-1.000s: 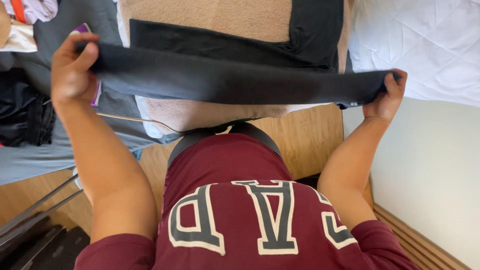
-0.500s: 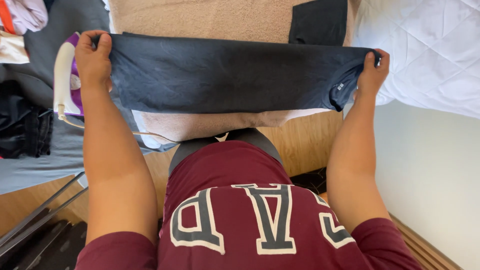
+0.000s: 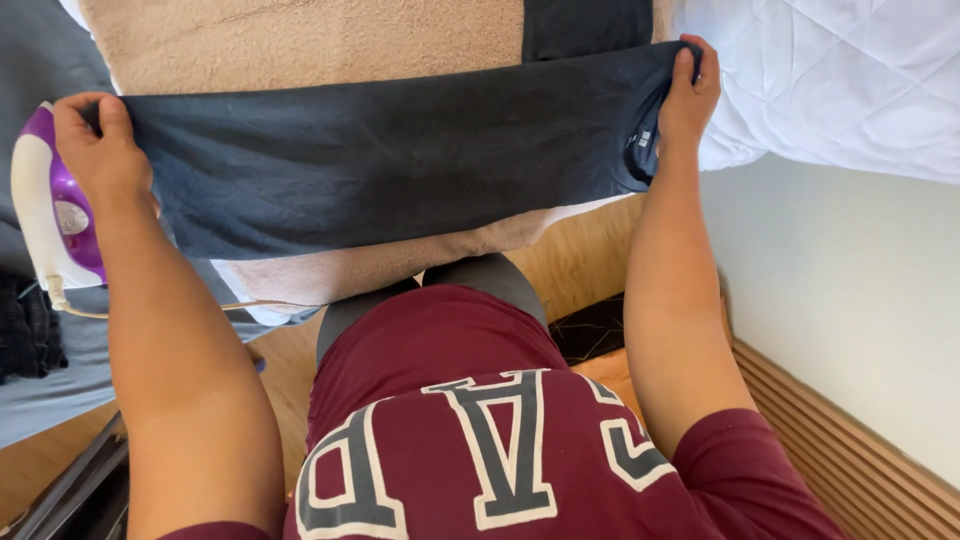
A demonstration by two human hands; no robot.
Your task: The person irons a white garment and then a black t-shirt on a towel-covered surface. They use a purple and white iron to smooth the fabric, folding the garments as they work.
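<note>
Hands held a dark shirt [image 3: 400,160] stretched flat over the beige towel [image 3: 300,40], left hand [image 3: 95,150] and right hand [image 3: 690,95] each pinching an edge, small white label [image 3: 645,140] near the right thumb.

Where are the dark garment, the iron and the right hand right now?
dark garment [image 3: 400,160]: head view, middle of the stretched cloth.
iron [image 3: 50,215]: head view, its white and purple body, beside the left hand [image 3: 100,150].
right hand [image 3: 688,95]: head view, back of the hand, gripping the garment's end.
</note>
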